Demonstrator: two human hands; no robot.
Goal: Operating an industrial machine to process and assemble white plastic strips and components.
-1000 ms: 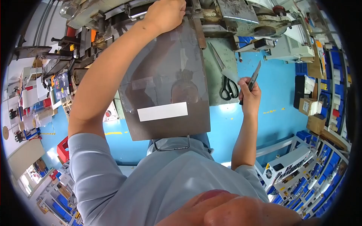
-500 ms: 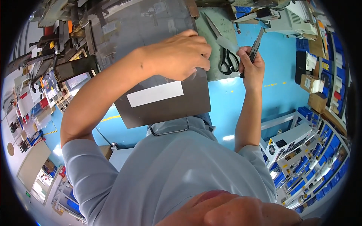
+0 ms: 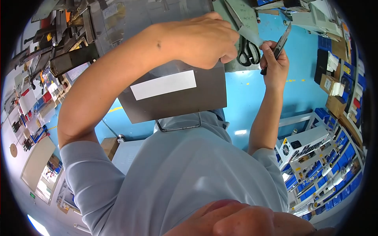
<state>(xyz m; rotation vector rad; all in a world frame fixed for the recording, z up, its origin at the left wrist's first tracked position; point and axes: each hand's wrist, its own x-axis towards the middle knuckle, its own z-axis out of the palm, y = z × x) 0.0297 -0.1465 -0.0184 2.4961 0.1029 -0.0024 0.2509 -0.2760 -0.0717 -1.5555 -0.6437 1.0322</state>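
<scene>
My left hand [image 3: 208, 41] reaches across a dark flat panel [image 3: 181, 102], with its fingers curled and fingertips out of sight. What they hold, if anything, is hidden. Clear film covers the panel's far part, and a white rectangular strip [image 3: 163, 85] lies near its front edge. In my right hand [image 3: 275, 65] is a utility knife [image 3: 282, 41], its blade pointing up and away. A small translucent piece [image 3: 252, 36] extends from the fingertips of that hand over the scissors. The black-handled scissors [image 3: 245, 59] lie on a green mat [image 3: 224, 11] beside the panel.
Metal parts and tools [image 3: 75, 59] crowd the far left. A wire bracket [image 3: 179, 129] sits at the panel's front edge, against my shirt. To the right are a pale machine [image 3: 315, 19], cardboard boxes [image 3: 330, 84], and a white rack [image 3: 299, 118] above the blue floor.
The view has shifted, so panel, scissors and mat appear higher and farther right. My left hand stays over the panel, fingers curled. My right hand still holds the utility knife.
</scene>
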